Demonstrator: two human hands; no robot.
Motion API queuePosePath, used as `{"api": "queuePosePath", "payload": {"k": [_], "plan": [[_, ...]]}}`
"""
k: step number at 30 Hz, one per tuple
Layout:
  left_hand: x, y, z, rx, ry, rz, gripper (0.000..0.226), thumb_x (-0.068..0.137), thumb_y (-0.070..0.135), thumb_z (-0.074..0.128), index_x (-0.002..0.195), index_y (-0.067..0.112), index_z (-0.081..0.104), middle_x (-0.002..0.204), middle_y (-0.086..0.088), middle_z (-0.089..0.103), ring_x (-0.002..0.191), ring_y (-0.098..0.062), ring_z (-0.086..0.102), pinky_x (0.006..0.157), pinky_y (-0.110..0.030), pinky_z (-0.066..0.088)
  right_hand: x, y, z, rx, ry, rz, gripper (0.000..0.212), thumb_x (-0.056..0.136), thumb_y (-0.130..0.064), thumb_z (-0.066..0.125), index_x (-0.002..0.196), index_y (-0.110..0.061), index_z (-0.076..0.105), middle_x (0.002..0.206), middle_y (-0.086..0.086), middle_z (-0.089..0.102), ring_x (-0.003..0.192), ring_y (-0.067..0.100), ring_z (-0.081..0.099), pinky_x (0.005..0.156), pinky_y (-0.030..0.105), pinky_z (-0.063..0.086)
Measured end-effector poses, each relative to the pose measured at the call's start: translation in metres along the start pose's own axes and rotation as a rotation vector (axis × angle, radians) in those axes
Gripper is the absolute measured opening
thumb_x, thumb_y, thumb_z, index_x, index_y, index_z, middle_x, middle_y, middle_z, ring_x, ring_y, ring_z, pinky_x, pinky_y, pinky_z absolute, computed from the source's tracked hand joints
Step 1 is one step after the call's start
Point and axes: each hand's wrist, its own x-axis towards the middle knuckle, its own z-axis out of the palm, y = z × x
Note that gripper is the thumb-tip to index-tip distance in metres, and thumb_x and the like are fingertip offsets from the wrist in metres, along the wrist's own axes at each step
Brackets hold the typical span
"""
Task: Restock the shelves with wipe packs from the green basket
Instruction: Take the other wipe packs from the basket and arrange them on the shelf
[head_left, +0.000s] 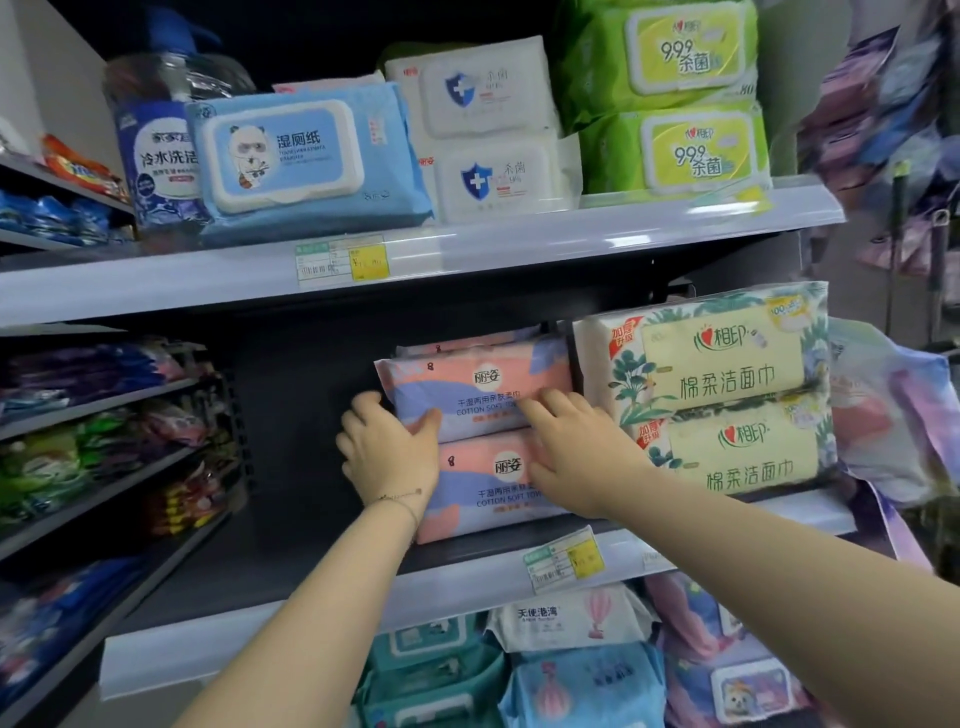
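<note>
Now left hand (387, 448) grips pink pack (478, 382), right hand (577, 449) touches its front

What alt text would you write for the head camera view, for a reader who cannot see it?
A left hand grips the left edge of the upper pink pack, stacked on another on the middle shelf; the right hand lies flat on its front. Cream packs stand alongside.

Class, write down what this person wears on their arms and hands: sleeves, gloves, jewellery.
No sleeves or gloves are in view; both arms are uncovered as far as the picture shows. The left hand has a thin chain bracelet at its wrist. The right hand shows no bracelet, watch or ring.
</note>
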Motion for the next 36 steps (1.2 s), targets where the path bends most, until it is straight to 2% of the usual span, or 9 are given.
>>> {"api": "queuePosePath", "payload": {"k": [3, 7, 9, 14, 18, 23, 30, 33, 36], "plan": [[-0.017, -0.002, -0.003, 0.05, 0.138, 0.389, 0.036, 0.08, 0.019, 0.067, 0.112, 0.012, 0.052, 0.115, -0.007, 0.051, 0.108, -0.03, 0.044, 0.083, -0.04, 0.036, -0.011, 0.0, -0.007, -0.107, 0.086, -0.092, 0.036, 0.084, -0.033, 0.051, 0.114, -0.012, 0.05, 0.113, 0.007, 0.05, 0.104, 0.03, 0.047, 0.081, 0.039, 0.038], [-0.05, -0.006, 0.002, 0.235, -0.007, 0.992, 0.013, 0.076, 0.023, 0.06, 0.088, 0.016, 0.058, 0.09, 0.003, 0.057, 0.087, -0.021, 0.051, 0.071, -0.031, 0.035, -0.034, 0.004, -0.006, -0.211, 0.202, -0.212, 0.022, 0.073, -0.03, 0.054, 0.083, -0.011, 0.056, 0.085, 0.008, 0.056, 0.076, 0.03, 0.053, 0.063, 0.038, 0.044], [-0.068, -0.005, 0.007, 0.299, -0.089, 1.119, 0.011, 0.072, 0.024, 0.06, 0.078, 0.016, 0.056, 0.08, 0.002, 0.054, 0.08, -0.021, 0.05, 0.067, -0.031, 0.031, -0.05, 0.005, -0.004, -0.206, 0.213, -0.24, 0.022, 0.073, -0.03, 0.045, 0.077, -0.011, 0.055, 0.08, 0.009, 0.055, 0.074, 0.03, 0.053, 0.063, 0.039, 0.045], [-0.114, 0.005, 0.03, 0.279, -0.208, 1.177, 0.011, 0.073, 0.026, 0.055, 0.078, 0.016, 0.053, 0.077, 0.0, 0.053, 0.074, -0.023, 0.05, 0.064, -0.032, 0.032, -0.1, 0.028, 0.001, -0.204, 0.195, -0.18, 0.018, 0.07, -0.029, 0.049, 0.072, -0.012, 0.055, 0.078, 0.008, 0.054, 0.073, 0.029, 0.052, 0.064, 0.038, 0.041], [-0.16, 0.021, 0.058, 0.093, -0.348, 1.164, 0.01, 0.076, 0.023, 0.058, 0.081, 0.015, 0.055, 0.079, 0.001, 0.054, 0.075, -0.02, 0.05, 0.062, -0.03, 0.035, -0.152, 0.061, 0.0, -0.19, 0.16, -0.062, 0.024, 0.071, -0.032, 0.049, 0.077, -0.011, 0.058, 0.087, 0.011, 0.059, 0.076, 0.031, 0.054, 0.061, 0.037, 0.039], [-0.228, 0.039, 0.108, -0.068, -0.551, 1.173, 0.017, 0.078, 0.026, 0.053, 0.083, 0.011, 0.058, 0.077, -0.001, 0.054, 0.073, -0.021, 0.051, 0.063, -0.033, 0.042, -0.231, 0.114, 0.004, -0.245, 0.026, 0.1, 0.02, 0.071, -0.032, 0.052, 0.074, -0.012, 0.056, 0.084, 0.008, 0.056, 0.073, 0.029, 0.05, 0.06, 0.036, 0.035], [-0.348, 0.058, 0.177, -0.092, -0.949, 1.132, 0.038, 0.075, 0.038, 0.046, 0.103, 0.017, 0.057, 0.1, 0.003, 0.056, 0.092, -0.021, 0.056, 0.074, -0.041, 0.049, -0.35, 0.17, 0.037, -0.252, -0.18, 0.396, 0.033, 0.071, -0.04, 0.046, 0.085, -0.015, 0.062, 0.084, 0.005, 0.057, 0.074, 0.029, 0.055, 0.061, 0.036, 0.043], [-0.403, 0.06, 0.2, -0.044, -1.093, 1.119, 0.041, 0.08, 0.037, 0.053, 0.115, 0.017, 0.05, 0.114, 0.002, 0.052, 0.106, -0.022, 0.052, 0.082, -0.037, 0.044, -0.401, 0.186, 0.057, -0.245, -0.263, 0.509, 0.029, 0.069, -0.036, 0.058, 0.088, -0.015, 0.061, 0.082, 0.005, 0.056, 0.074, 0.029, 0.055, 0.062, 0.035, 0.041], [-0.456, 0.054, 0.221, 0.0, -1.272, 1.037, 0.045, 0.083, 0.036, 0.056, 0.122, 0.019, 0.043, 0.123, 0.001, 0.047, 0.111, -0.024, 0.048, 0.087, -0.039, 0.043, -0.448, 0.196, 0.077, -0.19, -0.361, 0.647, 0.032, 0.077, -0.034, 0.059, 0.101, -0.014, 0.059, 0.094, 0.005, 0.056, 0.088, 0.03, 0.054, 0.074, 0.039, 0.04]]}}
